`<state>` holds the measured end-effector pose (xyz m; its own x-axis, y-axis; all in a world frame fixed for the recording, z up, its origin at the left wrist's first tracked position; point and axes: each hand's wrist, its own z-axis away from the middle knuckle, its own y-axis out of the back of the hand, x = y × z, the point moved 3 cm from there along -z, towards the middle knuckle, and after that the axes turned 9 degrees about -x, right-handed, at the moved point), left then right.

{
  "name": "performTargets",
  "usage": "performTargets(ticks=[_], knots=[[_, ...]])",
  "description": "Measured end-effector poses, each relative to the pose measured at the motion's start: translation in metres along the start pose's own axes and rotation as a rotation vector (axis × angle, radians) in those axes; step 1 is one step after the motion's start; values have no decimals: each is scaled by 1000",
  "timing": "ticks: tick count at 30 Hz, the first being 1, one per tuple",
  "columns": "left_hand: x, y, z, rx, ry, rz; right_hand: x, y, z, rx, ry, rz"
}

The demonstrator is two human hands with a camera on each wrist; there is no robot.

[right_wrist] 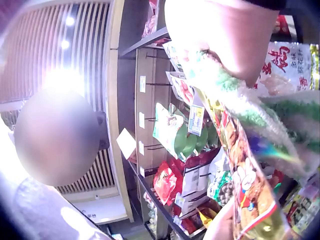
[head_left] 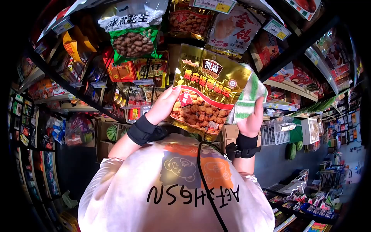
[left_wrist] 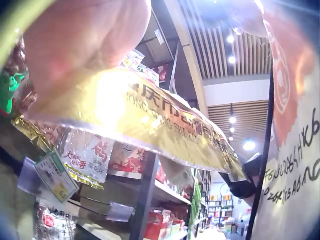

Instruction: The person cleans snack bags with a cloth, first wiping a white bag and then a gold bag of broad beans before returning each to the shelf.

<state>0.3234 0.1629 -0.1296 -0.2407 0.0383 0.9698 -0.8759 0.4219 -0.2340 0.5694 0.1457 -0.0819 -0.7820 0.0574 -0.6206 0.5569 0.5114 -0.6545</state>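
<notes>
A gold snack bag (head_left: 211,87) with a picture of coated nuts or beans on its front is held up before the chest. My left hand (head_left: 165,106) grips its left edge, thumb on the front and the other fingers hidden behind. On the right side, my right hand (head_left: 251,120) holds a green and white striped cloth (head_left: 247,96) against the bag's edge. The cloth (right_wrist: 250,110) covers part of that hand in the right wrist view. From the left wrist, the bag's gold underside (left_wrist: 150,115) shows below the left hand (left_wrist: 85,40).
Shelves of packaged snacks rise in front, with a green and white peanut bag (head_left: 133,38) and a silver bag (head_left: 234,33) hanging close behind the held bag. A dark shelf post (head_left: 297,42) slants at the right. Watermelons (head_left: 295,149) and a white basket (head_left: 275,134) stand lower right.
</notes>
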Motion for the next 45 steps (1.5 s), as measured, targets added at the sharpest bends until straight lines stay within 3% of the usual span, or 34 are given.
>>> performTargets(ticks=[3,4,7,11,15,18,26,29,31,35,45], knots=[[7,14,-2,2,-18,-74,4,16,12,-119,-36,101],[6,21,-3,26,-32,-40,10,15,15,49,-58,210],[11,40,-6,119,-121,39,21,10,10,143,-198,396],[34,66,-13,177,-211,51,9,1,-23,228,-107,699],[60,73,-20,168,-245,-158,-30,-35,-74,117,43,937],[64,77,-32,109,-327,-267,-35,-77,-119,-31,43,904],[83,77,-39,24,-412,-331,-22,-72,-157,61,-81,583],[86,79,-38,3,-433,-333,-24,-81,-150,67,2,577],[90,79,-40,-10,-438,-345,-26,-95,-151,-65,45,641],[95,78,-45,-34,-442,-346,-32,-118,-156,-109,38,855],[103,65,-62,-69,-505,-312,-30,-116,-156,-32,39,931]])
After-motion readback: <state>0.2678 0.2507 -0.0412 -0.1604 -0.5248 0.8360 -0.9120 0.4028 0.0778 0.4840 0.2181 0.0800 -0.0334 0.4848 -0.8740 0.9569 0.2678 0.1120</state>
